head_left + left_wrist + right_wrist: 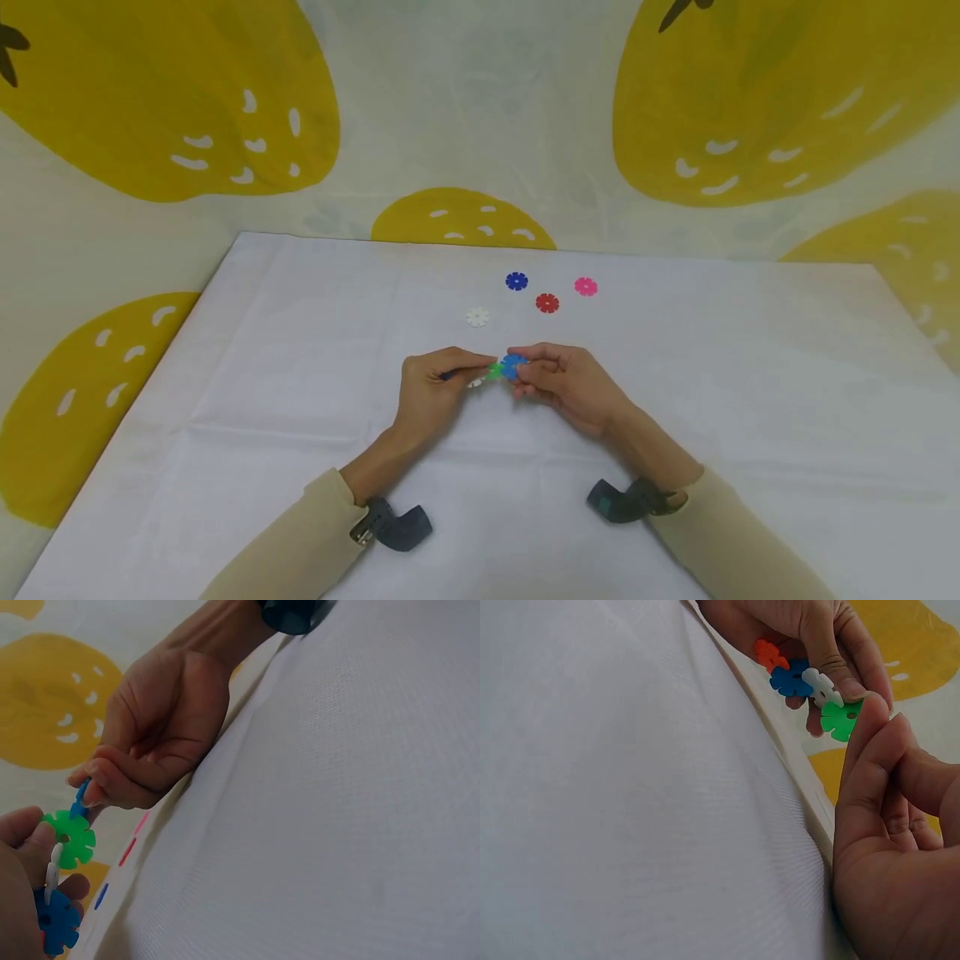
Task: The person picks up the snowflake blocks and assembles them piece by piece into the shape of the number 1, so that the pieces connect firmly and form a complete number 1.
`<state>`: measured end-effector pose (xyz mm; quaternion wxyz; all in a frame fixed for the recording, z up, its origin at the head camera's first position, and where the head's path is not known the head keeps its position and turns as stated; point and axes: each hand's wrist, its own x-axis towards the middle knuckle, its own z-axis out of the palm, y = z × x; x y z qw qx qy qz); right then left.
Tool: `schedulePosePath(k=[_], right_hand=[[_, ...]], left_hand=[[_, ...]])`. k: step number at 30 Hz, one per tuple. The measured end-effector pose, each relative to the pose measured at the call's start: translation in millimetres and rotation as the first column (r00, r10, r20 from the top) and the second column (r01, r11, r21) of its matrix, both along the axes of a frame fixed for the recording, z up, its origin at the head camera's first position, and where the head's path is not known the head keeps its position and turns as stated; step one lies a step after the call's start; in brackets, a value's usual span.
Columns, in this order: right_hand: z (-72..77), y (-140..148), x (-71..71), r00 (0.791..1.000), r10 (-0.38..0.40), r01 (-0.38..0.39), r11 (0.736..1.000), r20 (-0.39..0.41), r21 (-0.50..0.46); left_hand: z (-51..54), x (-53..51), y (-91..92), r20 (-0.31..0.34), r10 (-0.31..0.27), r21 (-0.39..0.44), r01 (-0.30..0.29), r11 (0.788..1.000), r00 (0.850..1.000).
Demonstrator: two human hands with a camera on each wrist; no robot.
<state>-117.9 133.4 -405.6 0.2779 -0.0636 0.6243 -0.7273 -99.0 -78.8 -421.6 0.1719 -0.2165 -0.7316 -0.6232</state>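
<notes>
A pale backdrop [480,125] printed with big yellow fruits [172,92] hangs past the far edge of a desk [285,350] spread with creased white cloth, where I see a person in beige sleeves [292,533] working on a short chain of flat plastic discs, each notched around its rim like a flower, with a small hole showing in the middle of some. The green disc [73,851], bright and slightly glossy, is up between the two hands, above the cloth. The left grip [435,387] pinches it near its white neighbour [821,688]; farther along the chain from the green disc come a deep blue one [790,679] and an orange-red one [769,654]. The right grip [573,385] pinches a lighter blue disc [513,367] on the right of the green disc, touching its rim; whether it sits in a notch I cannot tell. Loose discs lie flat on the cloth beyond the green disc: a white one [477,317] slightly to its left, a dark blue one [517,282] farther off and slightly right, then a red one [547,303] and a pink one [586,287] farther to its right.
</notes>
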Motion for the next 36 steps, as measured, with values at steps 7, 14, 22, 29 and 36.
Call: schedulePosePath(k=[7,14,22,29,36], right_hand=[[-4.2,-1.8,0.7,1.0,-0.001,0.002,1.0,0.029,-0.028],[-4.3,-3.0,2.2,0.999,-0.002,0.004,0.998,0.037,-0.062],[-3.5,-5.4,3.1,1.0,-0.011,0.013,0.998,0.025,-0.06],[-0.4,-8.1,7.0,0.998,-0.041,0.042,0.999,-0.046,0.028],[-1.5,-9.1,6.7,0.998,-0.031,0.035,0.997,-0.05,0.071]], left_hand=[[-0.7,0.9,-2.4,0.107,0.003,0.014,-0.004,1.0,0.994],[0.2,3.3,-1.2,0.129,0.009,0.022,-0.012,1.0,0.992],[-0.3,4.7,-0.5,0.147,0.031,0.035,-0.037,0.999,0.989],[-1.5,4.1,1.4,0.094,0.053,0.011,-0.054,0.998,0.994],[-2.3,1.0,-3.1,0.103,0.031,-0.011,-0.03,0.999,0.994]])
